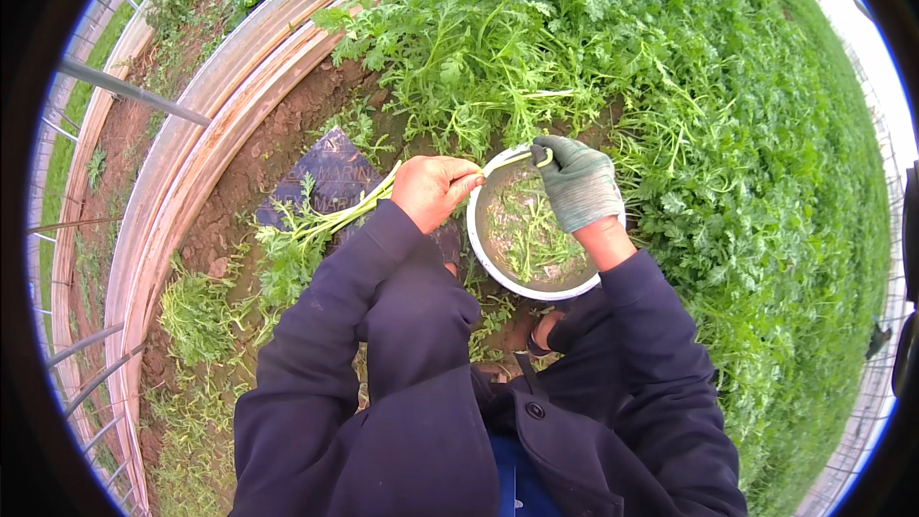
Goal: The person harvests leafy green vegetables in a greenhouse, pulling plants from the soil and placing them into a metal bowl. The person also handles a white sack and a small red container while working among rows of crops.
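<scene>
My bare left hand (436, 190) is closed on a bundle of long-stemmed leafy greens (344, 215), whose leaves hang to the left over a dark printed sheet (323, 176) on the soil. My right hand (578, 183), in a grey-green knit glove, pinches a green band or stem that loops at its fingertips and runs left to my left hand; which of the two it is I cannot tell. Beneath both hands stands a round, pale-rimmed basin (495, 269) with loose leaf scraps (535, 237) inside. The glove covers part of its right side.
Dense leafy greens (718, 158) grow ahead and to the right. A pile of cut greens (197, 312) lies at the left on trampled, leaf-strewn soil. Beyond it curves a pale raised edging (187, 151) crossed by metal rods (136, 92). My knees and a foot (547, 330) are close below the basin.
</scene>
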`<state>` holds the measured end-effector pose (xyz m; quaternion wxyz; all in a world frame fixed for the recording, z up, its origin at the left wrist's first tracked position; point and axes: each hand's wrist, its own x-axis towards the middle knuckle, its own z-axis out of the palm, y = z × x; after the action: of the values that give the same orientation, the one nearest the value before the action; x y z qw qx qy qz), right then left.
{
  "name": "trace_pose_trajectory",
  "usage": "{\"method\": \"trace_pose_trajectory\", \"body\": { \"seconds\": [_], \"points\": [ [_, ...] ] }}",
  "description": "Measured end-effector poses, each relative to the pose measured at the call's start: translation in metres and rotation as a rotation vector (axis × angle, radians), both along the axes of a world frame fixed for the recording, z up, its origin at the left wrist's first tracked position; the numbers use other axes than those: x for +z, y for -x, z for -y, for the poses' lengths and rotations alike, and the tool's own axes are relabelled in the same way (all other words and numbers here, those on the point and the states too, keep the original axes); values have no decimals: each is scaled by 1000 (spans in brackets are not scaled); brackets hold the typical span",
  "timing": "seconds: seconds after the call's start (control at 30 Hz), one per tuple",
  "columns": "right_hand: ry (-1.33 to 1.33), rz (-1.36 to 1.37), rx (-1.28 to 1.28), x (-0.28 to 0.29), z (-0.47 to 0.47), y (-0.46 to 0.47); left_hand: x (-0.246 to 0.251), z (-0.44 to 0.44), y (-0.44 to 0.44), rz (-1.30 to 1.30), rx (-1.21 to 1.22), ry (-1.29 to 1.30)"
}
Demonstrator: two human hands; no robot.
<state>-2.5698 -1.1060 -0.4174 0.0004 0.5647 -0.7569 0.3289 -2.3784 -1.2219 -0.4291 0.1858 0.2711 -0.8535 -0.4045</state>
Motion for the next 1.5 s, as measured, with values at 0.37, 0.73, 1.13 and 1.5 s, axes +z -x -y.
{"method": "trace_pose_trajectory", "body": {
  "seconds": [0.37, 0.73, 1.13, 1.5],
  "points": [
    [-970, 39, -30, -49, 0, 52, 55, -27, -121, 18, 460, 790],
    [-846, 237, 195, -92, -25, 48, 29, -6, -460, 655, 1305, 972],
    [-833, 599, 130, -92, -21, 61, 49, 52, -214, 42, 694, 1016],
    [-678, 664, -273, -84, -30, 192, 58, -36, 14, -263, 9, 647]
  ]
}}
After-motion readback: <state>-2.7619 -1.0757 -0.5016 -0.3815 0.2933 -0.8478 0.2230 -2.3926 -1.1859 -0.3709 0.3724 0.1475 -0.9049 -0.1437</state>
